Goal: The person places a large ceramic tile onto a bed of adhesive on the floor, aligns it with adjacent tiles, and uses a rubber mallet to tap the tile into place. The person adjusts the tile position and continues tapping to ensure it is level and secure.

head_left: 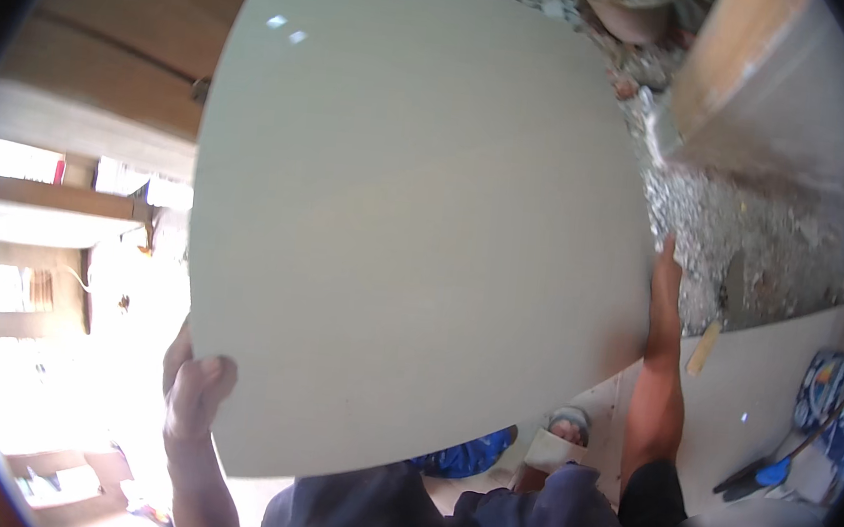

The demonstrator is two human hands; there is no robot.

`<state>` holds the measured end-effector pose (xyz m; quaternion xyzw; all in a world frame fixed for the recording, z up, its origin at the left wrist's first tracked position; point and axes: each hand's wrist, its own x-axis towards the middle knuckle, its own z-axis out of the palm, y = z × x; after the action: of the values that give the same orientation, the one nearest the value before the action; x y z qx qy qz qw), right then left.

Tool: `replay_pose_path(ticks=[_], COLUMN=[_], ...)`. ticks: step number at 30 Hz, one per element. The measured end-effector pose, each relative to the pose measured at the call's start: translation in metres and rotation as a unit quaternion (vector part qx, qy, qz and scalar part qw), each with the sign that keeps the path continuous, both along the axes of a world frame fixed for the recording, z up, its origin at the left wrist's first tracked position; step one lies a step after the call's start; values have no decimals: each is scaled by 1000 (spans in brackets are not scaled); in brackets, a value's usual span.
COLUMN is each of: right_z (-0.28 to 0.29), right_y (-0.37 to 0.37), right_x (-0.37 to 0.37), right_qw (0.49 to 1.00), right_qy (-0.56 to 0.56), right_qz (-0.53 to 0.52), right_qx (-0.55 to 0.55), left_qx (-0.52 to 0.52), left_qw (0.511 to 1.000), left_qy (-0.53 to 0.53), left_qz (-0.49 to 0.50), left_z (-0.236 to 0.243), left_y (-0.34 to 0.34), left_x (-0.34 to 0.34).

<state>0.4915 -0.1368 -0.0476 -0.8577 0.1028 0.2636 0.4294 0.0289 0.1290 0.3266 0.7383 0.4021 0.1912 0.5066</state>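
Note:
A large, glossy off-white floor tile (415, 223) fills the middle of the view and hides much of what lies behind it. My left hand (196, 379) is closed around its lower left edge, with the thumb lying on the face. On the opposite side, my right hand (667, 270) is closed against the right edge; one finger points up along it, and the other fingers are hidden. The right forearm reflects faintly in the shiny surface. Beyond the tile's right edge lies a rough grey bed of gravel or mortar (697, 217).
Laid pale tiles (744, 372) border the rough bed, with a small yellowish block (704, 348) at their edge. A bucket (630, 11) stands at the far right, near a pale block-like structure (797, 106). At right lie a blue patterned bag (837, 400) and a long-handled tool (770, 475).

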Motion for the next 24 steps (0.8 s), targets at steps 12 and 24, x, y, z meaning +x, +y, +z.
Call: replay_pose_path(ticks=[12,24], right_z=[42,68], right_y=[5,-4], right_x=[-96,-93], right_qw=[985,979], right_qy=[-107,-150], right_qz=[-127,-94], right_qx=[57,-106], left_qx=[-164,-202], left_qw=[911,926], left_qy=[152,129], left_qz=[347,293], left_z=[-200,-309], left_y=[71,98], left_x=[-77,-73])
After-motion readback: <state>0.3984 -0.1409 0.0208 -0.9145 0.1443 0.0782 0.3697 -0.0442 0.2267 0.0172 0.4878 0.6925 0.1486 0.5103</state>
